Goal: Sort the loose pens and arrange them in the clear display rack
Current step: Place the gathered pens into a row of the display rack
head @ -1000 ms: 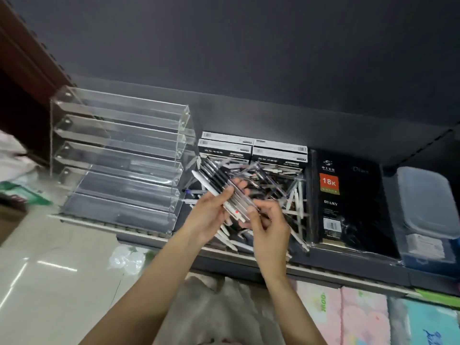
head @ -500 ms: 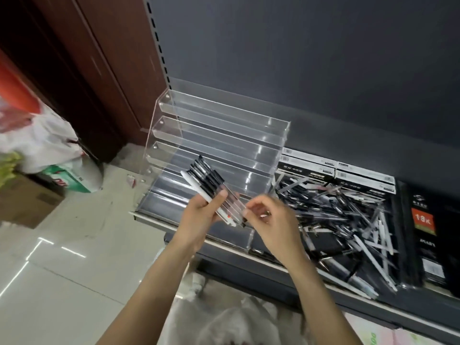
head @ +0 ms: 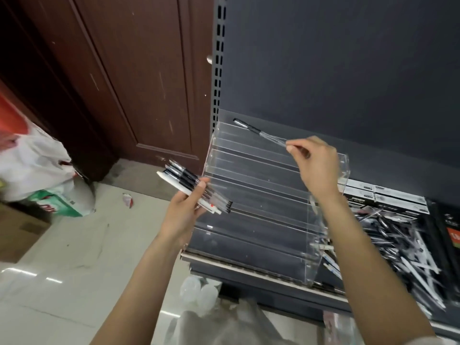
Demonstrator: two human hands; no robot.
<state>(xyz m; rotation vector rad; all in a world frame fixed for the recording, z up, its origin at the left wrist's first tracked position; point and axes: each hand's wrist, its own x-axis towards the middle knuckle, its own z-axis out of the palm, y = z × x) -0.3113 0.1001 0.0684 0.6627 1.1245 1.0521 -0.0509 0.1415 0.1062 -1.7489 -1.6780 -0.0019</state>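
Far left, past the floor clutter of a white bag [head: 32, 158] and a cardboard box [head: 17, 232], we have the left hand [head: 183, 215] gripping a bundle of pens [head: 193, 189], fingers curled round the barrels, just left of the clear rack [head: 261, 202]. The bundle's near ends lie across the rack's left edge in the picture, but whether they touch it we cannot tell.

The rack's stepped tiers look unfilled from here. Above its far, top tier the right hand [head: 316, 165] pinches one end of a single pen [head: 261, 133] between thumb and fingertips, the pen slanting away to the left with its dark cap over the top tier's left end.

We judge the step in hand to be laying the first pen into the top tier. The next move calls for lowering the pen level with the tier's channel so it drops behind the front lip, then letting go.

There is open room above the rack and to its left; behind it, the dark back panel [head: 348, 70] stands close, so the pen should come in from above and the near side. To the right, the heap of loose pens [head: 398, 245] crowds the rack's side wall, leaving little room there.
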